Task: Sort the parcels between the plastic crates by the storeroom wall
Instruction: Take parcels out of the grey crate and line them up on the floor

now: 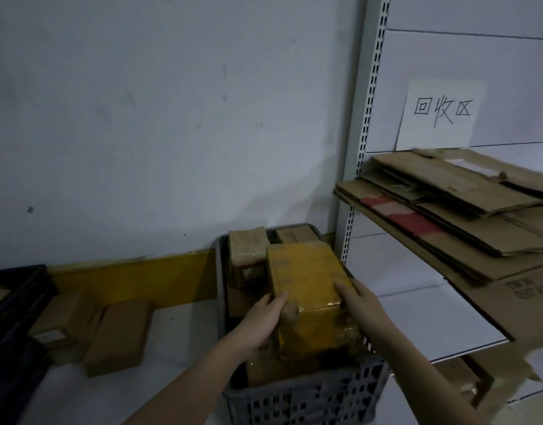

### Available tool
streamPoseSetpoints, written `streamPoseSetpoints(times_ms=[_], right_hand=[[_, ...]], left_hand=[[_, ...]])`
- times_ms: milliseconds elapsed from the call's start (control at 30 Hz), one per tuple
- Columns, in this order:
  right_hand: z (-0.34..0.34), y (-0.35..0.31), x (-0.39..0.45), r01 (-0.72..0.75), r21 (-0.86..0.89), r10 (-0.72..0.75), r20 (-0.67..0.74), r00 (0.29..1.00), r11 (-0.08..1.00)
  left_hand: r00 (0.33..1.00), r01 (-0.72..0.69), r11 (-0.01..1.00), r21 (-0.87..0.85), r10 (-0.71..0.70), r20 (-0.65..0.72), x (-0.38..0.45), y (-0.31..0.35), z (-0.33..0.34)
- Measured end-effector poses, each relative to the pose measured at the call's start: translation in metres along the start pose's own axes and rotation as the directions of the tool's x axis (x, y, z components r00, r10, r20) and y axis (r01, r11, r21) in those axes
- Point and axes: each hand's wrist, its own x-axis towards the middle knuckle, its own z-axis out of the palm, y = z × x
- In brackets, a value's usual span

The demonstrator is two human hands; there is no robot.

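Over the grey crate (pixel 307 397) by the wall, you're holding the yellow-taped parcel (pixel 310 299) flat on top of the load, long axis running from you toward the wall. Left hand (pixel 264 320) clamps its near-left corner; right hand (pixel 359 305) grips the right edge, fingers together.

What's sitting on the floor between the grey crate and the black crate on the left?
In the head view, two brown cardboard parcels lie on the floor between the grey crate and the black crate.
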Motion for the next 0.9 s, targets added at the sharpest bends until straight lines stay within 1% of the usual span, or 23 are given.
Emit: streamPoseSetpoints(times_ms=[67, 167, 233, 300, 333, 433, 467, 600, 700, 800, 900], right_hand=[[0.001, -0.003, -0.002, 0.056, 0.018, -0.055, -0.035, 0.998, 0.998], [0.0, -0.016, -0.007, 0.196, 0.06, -0.191, -0.088, 0.978, 0.979], [0.001, -0.029, -0.011, 0.284, 0.127, -0.271, -0.114, 0.956, 0.95], [0.006, -0.043, -0.014, 0.357, 0.192, -0.341, -0.112, 0.933, 0.914], [0.009, -0.05, -0.016, 0.391, 0.2, -0.376, -0.109, 0.92, 0.898], [0.024, -0.066, -0.02, 0.475, 0.186, -0.467, -0.088, 0.88, 0.86], [0.03, -0.07, -0.02, 0.49, 0.187, -0.484, -0.076, 0.871, 0.852], [0.054, -0.081, -0.019, 0.496, 0.209, -0.512, 0.024, 0.859, 0.843], [0.076, -0.085, -0.011, 0.455, 0.252, -0.493, 0.112, 0.863, 0.854], [0.097, -0.081, 0.009, 0.349, 0.233, -0.381, 0.11, 0.918, 0.908], [0.114, -0.065, 0.039, 0.186, 0.203, -0.208, 0.094, 0.974, 0.961]], left_hand=[[0.999, -0.036, 0.999, -0.035, 0.036, -0.013, -0.004, 0.008, -0.003], [0.996, -0.077, 0.996, -0.05, 0.075, -0.044, -0.012, 0.033, -0.012], [0.996, -0.088, 0.994, -0.068, 0.086, -0.031, -0.019, 0.053, -0.02], [0.989, -0.147, 0.981, -0.13, 0.147, -0.011, -0.027, 0.068, -0.024], [0.981, -0.195, 0.967, -0.166, 0.192, -0.035, -0.03, 0.072, -0.025], [0.932, -0.339, 0.913, -0.227, 0.292, -0.217, -0.036, 0.074, -0.03], [0.915, -0.371, 0.897, -0.242, 0.31, -0.257, -0.038, 0.071, -0.033], [0.875, -0.438, 0.854, -0.281, 0.334, -0.35, -0.047, 0.058, -0.056], [0.827, -0.481, 0.838, -0.259, 0.336, -0.45, -0.053, 0.05, -0.08], [0.752, -0.524, 0.832, -0.182, 0.351, -0.559, -0.059, 0.041, -0.117], [0.687, -0.525, 0.836, -0.162, 0.304, -0.66, -0.064, 0.02, -0.166]])
